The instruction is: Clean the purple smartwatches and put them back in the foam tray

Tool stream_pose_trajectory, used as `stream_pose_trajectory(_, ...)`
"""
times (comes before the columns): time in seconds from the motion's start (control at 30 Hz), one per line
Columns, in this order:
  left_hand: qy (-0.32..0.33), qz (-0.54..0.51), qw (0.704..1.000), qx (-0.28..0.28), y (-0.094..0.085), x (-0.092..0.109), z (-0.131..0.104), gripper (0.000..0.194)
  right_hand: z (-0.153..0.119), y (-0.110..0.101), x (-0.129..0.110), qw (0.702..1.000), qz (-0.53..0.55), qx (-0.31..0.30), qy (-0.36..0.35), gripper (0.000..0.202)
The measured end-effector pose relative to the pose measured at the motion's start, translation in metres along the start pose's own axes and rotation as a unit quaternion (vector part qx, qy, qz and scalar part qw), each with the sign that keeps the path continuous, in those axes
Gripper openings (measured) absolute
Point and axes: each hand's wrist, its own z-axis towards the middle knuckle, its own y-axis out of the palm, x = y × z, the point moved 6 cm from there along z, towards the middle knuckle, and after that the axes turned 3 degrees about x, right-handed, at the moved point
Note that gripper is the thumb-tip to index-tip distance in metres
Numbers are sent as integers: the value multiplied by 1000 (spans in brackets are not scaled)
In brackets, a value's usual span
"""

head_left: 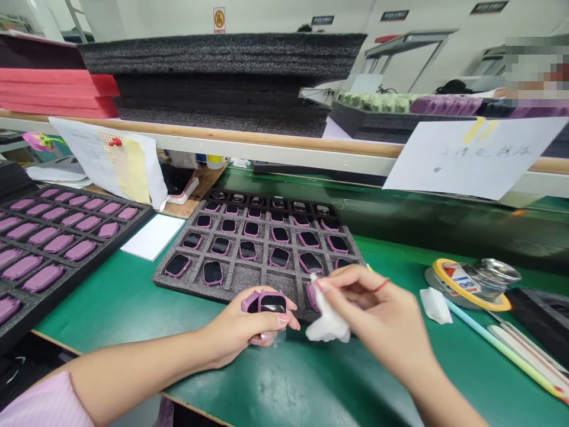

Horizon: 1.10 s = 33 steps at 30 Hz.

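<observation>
Two purple-framed watch cases with dark screens [272, 303] are in my left hand [244, 326], its fingers wrapped round them above the green table. To the right, my right hand [377, 302] pinches a crumpled white cloth [329, 319] that hangs from its fingers. Behind both hands lies a grey foam tray [244, 274] with rows of purple watch cases, screens up. Two compartments at its front middle hold no case. A purple case [312, 296] at the tray's front right is partly hidden by the cloth.
Another foam tray [106, 252] of purple cases stands at the left, beside white paper [153, 236]. A glass jar [473, 283], a folded white piece [436, 305] and a blue-yellow stick [502, 344] lie right. A shelf [267, 141] bearing black foam stacks crosses behind.
</observation>
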Motion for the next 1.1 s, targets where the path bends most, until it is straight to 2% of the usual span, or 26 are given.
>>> stream_pose_trajectory(0.07, -7, -27, 999, -17, 3, 3, -3, 31, 9, -35, 4, 993, -59, 103, 6, 33)
stream_pose_trajectory(0.1, -9, -34, 999, -24, 5, 3, -4, 29, 13, -55, 8, 980, -117, 163, 8, 35)
stream_pose_trajectory(0.17, -9, -40, 998, -37, 7, 3, -7, 25, 20, -93, 16, 931, -249, 266, 14, 38)
stream_pose_trajectory(0.2, -9, -43, 998, -42, 7, 2, -8, 24, 24, -109, 22, 909, -293, 297, 16, 39)
stream_pose_trajectory(0.23, -10, -45, 998, -48, 8, 2, -9, 23, 28, -120, 28, 894, -329, 302, 20, 39)
stream_pose_trajectory(0.3, -10, -54, 997, -57, 8, 0, -11, 24, 36, -130, 36, 874, -394, 286, -1, 40)
stream_pose_trajectory(0.37, -13, -67, 995, -68, 8, 0, -11, 30, 36, -122, 31, 862, -424, 270, -67, 45)
stream_pose_trajectory(0.47, -31, -86, 993, -72, 8, -3, -8, 49, 19, -82, 1, 873, -363, 252, -207, 42)
stream_pose_trajectory(0.53, -47, -93, 992, -65, 7, -4, -6, 55, 0, -40, -26, 908, -228, 134, -324, 22)
stream_pose_trajectory(0.6, -60, -100, 992, -49, 5, -5, -4, 55, -23, 0, -47, 904, -171, -10, -391, 23)
stream_pose_trajectory(0.67, -69, -104, 992, -32, 3, -6, -3, 50, -41, 25, -57, 891, -156, -88, -416, 22)
stream_pose_trajectory(0.7, -71, -105, 992, -27, 3, -6, -3, 48, -47, 31, -59, 889, -153, -103, -419, 17)
stream_pose_trajectory(0.8, -69, -104, 992, -35, 4, -7, -4, 45, -51, 32, -53, 906, -129, -84, -394, 15)
stream_pose_trajectory(0.9, -66, -102, 991, -51, 6, -8, -6, 46, -49, 15, -42, 939, -66, -8, -337, 25)
stream_pose_trajectory(0.93, -66, -101, 991, -53, 7, -8, -6, 46, -50, 11, -39, 944, -54, -4, -325, 30)
stream_pose_trajectory(1.0, -71, -99, 991, -49, 7, -9, -6, 46, -54, 10, -35, 946, -56, -54, -314, 36)
stream_pose_trajectory(1.1, -84, -98, 991, -39, 8, -8, -6, 48, -63, 14, -33, 926, -100, -141, -336, 39)
